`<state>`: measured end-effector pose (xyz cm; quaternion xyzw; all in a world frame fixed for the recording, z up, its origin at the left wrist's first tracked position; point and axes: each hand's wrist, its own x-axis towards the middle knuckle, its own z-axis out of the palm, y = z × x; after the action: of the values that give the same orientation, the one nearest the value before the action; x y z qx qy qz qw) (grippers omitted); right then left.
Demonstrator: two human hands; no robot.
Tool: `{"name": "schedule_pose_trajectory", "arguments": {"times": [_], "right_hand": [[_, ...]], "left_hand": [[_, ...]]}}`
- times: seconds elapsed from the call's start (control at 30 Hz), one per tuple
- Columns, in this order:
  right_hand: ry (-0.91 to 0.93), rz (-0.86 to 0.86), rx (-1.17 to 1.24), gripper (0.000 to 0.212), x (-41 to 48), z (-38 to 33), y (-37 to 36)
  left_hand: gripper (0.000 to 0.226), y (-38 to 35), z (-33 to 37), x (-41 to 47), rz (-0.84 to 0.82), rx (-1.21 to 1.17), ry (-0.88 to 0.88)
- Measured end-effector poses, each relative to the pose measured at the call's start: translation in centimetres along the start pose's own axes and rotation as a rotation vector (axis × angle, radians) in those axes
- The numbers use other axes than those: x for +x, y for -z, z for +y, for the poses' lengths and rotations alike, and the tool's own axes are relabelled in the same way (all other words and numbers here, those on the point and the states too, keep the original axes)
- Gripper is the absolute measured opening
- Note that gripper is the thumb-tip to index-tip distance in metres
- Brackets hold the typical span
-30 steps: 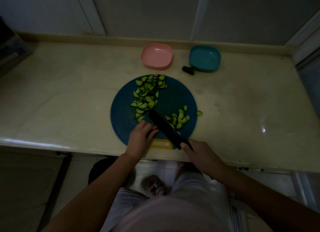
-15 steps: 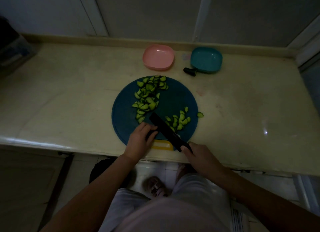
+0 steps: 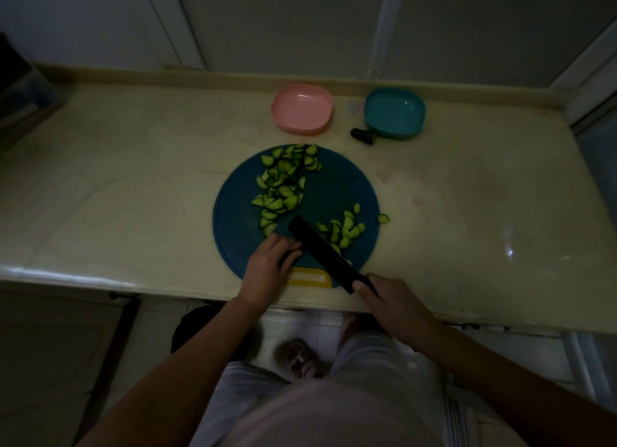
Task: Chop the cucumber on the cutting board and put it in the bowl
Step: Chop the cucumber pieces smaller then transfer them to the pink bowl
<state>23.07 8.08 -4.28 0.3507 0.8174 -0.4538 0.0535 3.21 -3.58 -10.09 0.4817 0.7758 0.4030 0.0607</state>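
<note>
Stands at a pale counter (image 3: 133,196) in dim light, facing a round blue cutting board (image 3: 334,186) set at the near edge, yellow tab toward the body. Grips the knife (image 3: 320,249) by its handle in the right hand (image 3: 390,299), fingers wrapped tight round it, black blade slanting up and to the left over the near part of the board. Rests the left hand (image 3: 267,269) on the board just left of the blade, fingers (image 3: 283,246) curled and bunched together, tips right against the blade's flat side; cannot tell whether anything is pinched beneath them (only a dark patch shows there). Keeps most of the cucumber pieces (image 3: 283,186) in a long heap on the far left of the board, its nearest slices just beyond the left knuckles. Has a smaller heap (image 3: 344,229) on the other side of the blade, touching it, apart from both hands, plus one stray slice (image 3: 383,218) just past the board's right rim. Leaves a pink bowl (image 3: 302,108) and a teal bowl (image 3: 394,112) side by side at the back of the counter, well apart from the hands, with a small black thing (image 3: 363,134) just beside the teal one.
</note>
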Motion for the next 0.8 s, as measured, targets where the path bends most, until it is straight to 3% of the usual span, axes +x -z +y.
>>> {"name": "schedule_pose_trajectory", "arguments": {"times": [0.23,0.57,0.8], "right_hand": [[0.004,-0.021,0.024,0.032,0.2,-0.4,0.2],[0.018,-0.021,-0.125,0.028,0.8,-1.3,-0.7],[-0.044,-0.02,-0.074,0.03,-0.2,0.2,-0.1]], "left_hand": [[0.014,0.0,-0.2,0.0,-0.002,0.026,-0.018],[0.015,0.1,-0.4,0.2,-0.013,0.005,0.009],[0.018,0.0,-0.6,0.2,0.004,-0.038,0.049]]}}
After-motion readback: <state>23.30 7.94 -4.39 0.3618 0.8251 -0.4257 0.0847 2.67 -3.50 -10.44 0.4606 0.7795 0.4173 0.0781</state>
